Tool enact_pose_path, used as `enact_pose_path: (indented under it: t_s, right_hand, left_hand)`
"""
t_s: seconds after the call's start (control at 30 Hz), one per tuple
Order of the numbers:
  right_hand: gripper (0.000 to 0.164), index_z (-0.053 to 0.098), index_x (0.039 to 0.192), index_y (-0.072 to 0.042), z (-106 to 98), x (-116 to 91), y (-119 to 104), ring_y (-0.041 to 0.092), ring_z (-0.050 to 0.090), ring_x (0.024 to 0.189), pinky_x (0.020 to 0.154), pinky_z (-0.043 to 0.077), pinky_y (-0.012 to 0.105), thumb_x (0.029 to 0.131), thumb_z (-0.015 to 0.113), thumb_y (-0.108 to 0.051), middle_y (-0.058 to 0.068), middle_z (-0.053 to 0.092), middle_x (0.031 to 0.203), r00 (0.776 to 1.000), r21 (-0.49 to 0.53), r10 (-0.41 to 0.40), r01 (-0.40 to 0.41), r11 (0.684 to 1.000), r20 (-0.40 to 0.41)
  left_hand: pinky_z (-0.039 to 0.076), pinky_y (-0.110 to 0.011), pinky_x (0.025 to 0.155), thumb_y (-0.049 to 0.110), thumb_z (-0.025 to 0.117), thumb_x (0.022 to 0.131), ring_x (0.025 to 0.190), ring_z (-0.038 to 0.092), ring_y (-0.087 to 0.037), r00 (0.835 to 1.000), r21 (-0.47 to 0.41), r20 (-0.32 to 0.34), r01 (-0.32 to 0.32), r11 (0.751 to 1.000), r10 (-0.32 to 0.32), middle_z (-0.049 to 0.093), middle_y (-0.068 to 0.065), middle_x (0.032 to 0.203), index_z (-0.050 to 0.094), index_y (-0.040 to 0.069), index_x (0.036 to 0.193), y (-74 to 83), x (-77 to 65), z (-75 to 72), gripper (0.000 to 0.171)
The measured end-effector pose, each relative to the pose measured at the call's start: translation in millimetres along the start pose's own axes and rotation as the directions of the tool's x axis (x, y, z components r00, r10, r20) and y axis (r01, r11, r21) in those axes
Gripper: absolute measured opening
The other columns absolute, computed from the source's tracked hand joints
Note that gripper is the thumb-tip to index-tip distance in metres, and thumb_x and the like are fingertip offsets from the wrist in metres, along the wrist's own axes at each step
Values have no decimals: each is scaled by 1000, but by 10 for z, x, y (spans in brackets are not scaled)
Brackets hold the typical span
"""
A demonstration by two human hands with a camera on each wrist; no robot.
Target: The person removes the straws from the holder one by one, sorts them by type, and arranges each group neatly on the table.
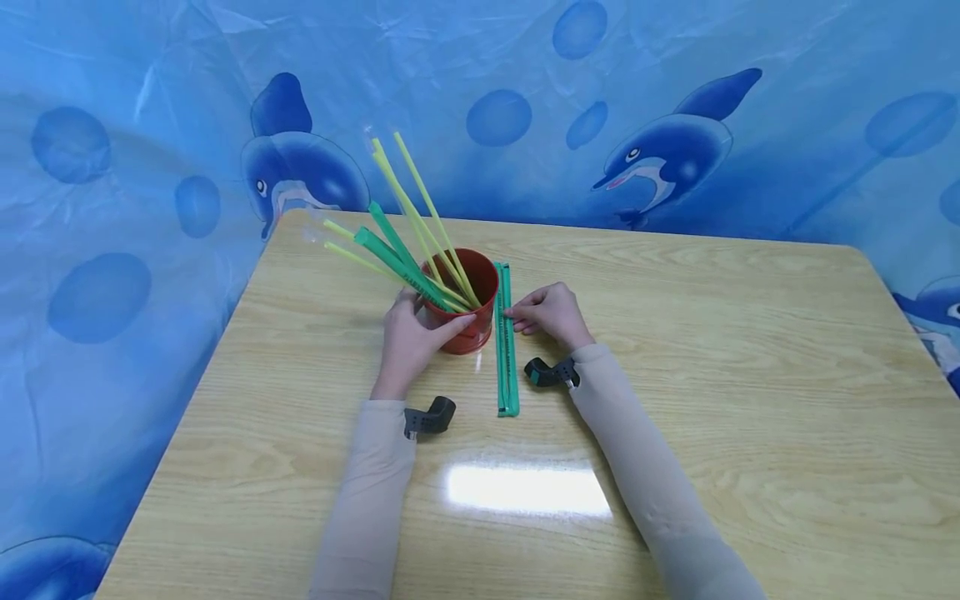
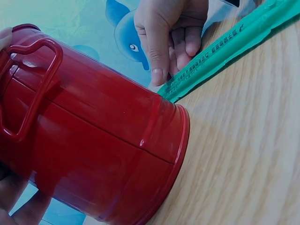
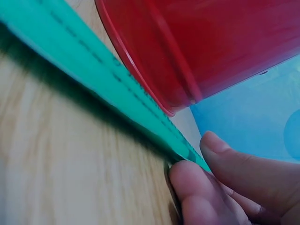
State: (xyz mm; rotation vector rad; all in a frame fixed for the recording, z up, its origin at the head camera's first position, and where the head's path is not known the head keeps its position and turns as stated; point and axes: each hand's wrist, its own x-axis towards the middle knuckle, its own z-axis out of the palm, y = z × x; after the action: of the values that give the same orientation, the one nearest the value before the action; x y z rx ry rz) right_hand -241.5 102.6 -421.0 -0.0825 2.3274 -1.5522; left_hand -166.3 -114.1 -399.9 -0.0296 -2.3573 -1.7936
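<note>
A red metal bucket (image 1: 480, 333) stands on the table, holding several yellow straws (image 1: 427, 196) in clear wrappers and some long green packets (image 1: 397, 254) that lean out to the left. My left hand (image 1: 411, 340) grips the bucket from its left, thumb across the front and fingers behind. In the left wrist view the bucket's wire handle (image 2: 40, 86) shows. Right of the bucket lies a long, narrow green printed packet (image 1: 507, 358), possibly two side by side. My right hand (image 1: 553, 315) pinches its right edge between thumb and fingertips, seen close in the right wrist view.
The light wood table (image 1: 712, 400) extends far to the right. A blue dolphin-print sheet (image 1: 450, 50) hangs behind and to the left. Black camera mounts (image 1: 431, 417) sit on both wrists. A bright light reflection (image 1: 525, 490) lies near the front.
</note>
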Motion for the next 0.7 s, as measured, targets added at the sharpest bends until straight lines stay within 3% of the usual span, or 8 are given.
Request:
enact_pose_path:
  t_s: [0.7]
  right_hand:
    - [20,71,94,6,-28,-54,-46,16,68,64,63,57,29,84,72,-12,14,71,79,1000,-24,-8,9,1000,15]
  left_hand:
    - [40,-39,102,36,81,73,127,44,-24,1000,41,-2,10,999,-10,49,-6,136,44,9,137,24,-15,-8,78]
